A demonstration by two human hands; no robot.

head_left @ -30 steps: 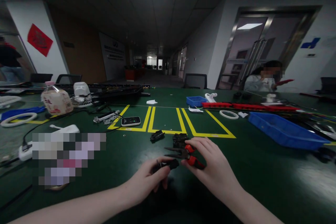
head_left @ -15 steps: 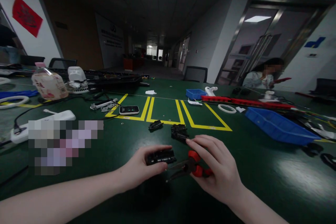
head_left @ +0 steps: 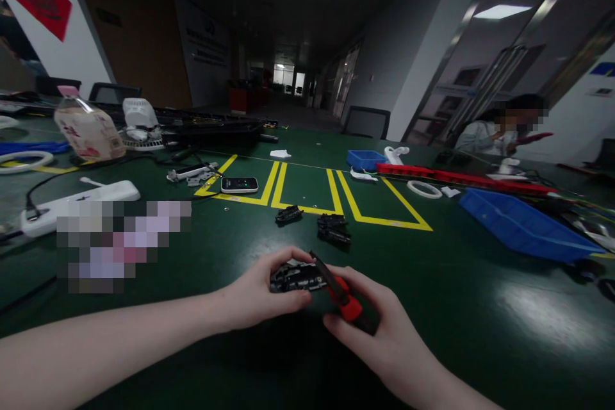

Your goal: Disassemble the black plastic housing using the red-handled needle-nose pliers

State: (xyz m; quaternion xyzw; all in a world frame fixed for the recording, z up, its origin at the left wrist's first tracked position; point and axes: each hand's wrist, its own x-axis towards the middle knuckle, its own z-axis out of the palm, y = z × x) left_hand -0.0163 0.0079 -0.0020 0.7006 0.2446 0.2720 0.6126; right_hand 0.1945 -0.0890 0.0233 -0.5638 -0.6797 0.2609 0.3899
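Between thumb and fingers, my left hand (head_left: 262, 288) grips a black plastic part (head_left: 298, 277) just above the green table. My right hand (head_left: 375, 317) is closed around the red handles of a pair of pliers (head_left: 343, 295). The pliers' dark jaws point up and left, at the right end of the black part; whether they touch it I cannot tell. Beyond my hands lie more black plastic parts: a single one (head_left: 289, 214) to the left and a small cluster (head_left: 333, 229) to the right.
Yellow tape outlines (head_left: 310, 210) mark the table ahead. A phone-like device (head_left: 239, 185) lies by the left outline. To the left are a white power strip (head_left: 81, 205) and a bottle (head_left: 89, 125). On the right sit a blue tray (head_left: 523, 224), a white ring (head_left: 424, 189) and a person (head_left: 485, 134).
The pliers have swung from pointing left and down to pointing up and left, closer to the black part. My right hand has moved left and turned. The whole view has shifted slightly.
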